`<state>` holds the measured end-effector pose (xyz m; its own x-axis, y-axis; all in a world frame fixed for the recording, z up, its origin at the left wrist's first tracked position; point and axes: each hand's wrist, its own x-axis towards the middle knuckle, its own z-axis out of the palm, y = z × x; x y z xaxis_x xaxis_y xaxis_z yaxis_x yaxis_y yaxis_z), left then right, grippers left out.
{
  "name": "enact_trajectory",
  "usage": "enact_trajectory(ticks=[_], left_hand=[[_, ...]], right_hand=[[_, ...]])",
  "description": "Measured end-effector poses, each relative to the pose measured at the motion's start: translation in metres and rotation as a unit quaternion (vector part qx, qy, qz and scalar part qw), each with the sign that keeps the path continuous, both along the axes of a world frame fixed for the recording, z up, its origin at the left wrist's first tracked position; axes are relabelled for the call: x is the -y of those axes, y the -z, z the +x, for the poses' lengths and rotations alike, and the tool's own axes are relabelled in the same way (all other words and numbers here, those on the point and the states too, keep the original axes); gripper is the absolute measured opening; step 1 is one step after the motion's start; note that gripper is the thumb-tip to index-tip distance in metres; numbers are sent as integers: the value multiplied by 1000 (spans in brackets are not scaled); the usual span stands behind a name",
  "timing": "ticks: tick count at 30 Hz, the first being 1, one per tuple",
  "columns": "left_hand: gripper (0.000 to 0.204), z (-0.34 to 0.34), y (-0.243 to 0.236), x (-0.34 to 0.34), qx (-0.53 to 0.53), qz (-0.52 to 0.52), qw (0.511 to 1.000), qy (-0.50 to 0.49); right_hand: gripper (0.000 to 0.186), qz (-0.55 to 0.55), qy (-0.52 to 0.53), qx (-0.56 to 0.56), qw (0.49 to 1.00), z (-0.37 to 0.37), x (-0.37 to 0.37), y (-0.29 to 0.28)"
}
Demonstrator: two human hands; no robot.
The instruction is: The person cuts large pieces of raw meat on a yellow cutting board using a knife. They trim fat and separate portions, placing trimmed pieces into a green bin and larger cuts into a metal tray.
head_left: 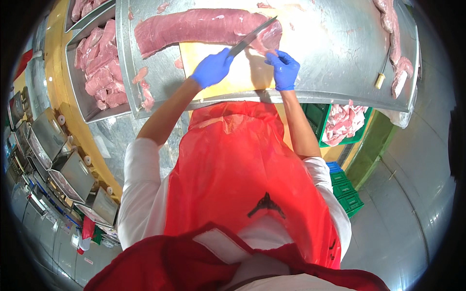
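Note:
A long pink piece of meat [189, 30] lies across a yellow cutting board [213, 82] on a steel worktop. My left hand [211, 68], in a blue glove, is closed on a knife [247, 39], its blade angled up and right across the meat's right end. My right hand [283, 69], also blue-gloved, pinches a loose flap at that end, just right of the blade. Small meat scraps [145, 92] lie left of the board.
A steel bin of meat [99, 68] stands at left, a green crate of trimmings [342, 123] below the worktop's right side. Long meat strips [388, 19] and another knife [380, 80] lie at right. Stacked green crates [344, 186] and steel carts [68, 174] stand lower down.

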<state>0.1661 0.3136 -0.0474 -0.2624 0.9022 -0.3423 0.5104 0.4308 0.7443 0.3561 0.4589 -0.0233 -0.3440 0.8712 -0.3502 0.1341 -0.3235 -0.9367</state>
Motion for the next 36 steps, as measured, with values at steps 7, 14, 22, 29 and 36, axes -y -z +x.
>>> enact_trajectory(ticks=[7,14,22,29,36], left_hand=[[24,22,-28,1,-43,-11,999,-11],[22,28,-82,133,-59,-96,993,-20],[54,101,-49,72,-143,126,982,-17],[45,111,-43,-46,-189,170,958,-132],[30,88,-60,-65,-196,111,967,-123]], right_hand=[[22,12,-23,31,999,20,-17,-33],[24,-50,-52,10,997,27,-39,-50],[26,238,-398,219,858,-78,-107,-88],[27,376,-540,300,691,-136,-136,-97],[31,280,-557,254,740,-125,-120,-109]])
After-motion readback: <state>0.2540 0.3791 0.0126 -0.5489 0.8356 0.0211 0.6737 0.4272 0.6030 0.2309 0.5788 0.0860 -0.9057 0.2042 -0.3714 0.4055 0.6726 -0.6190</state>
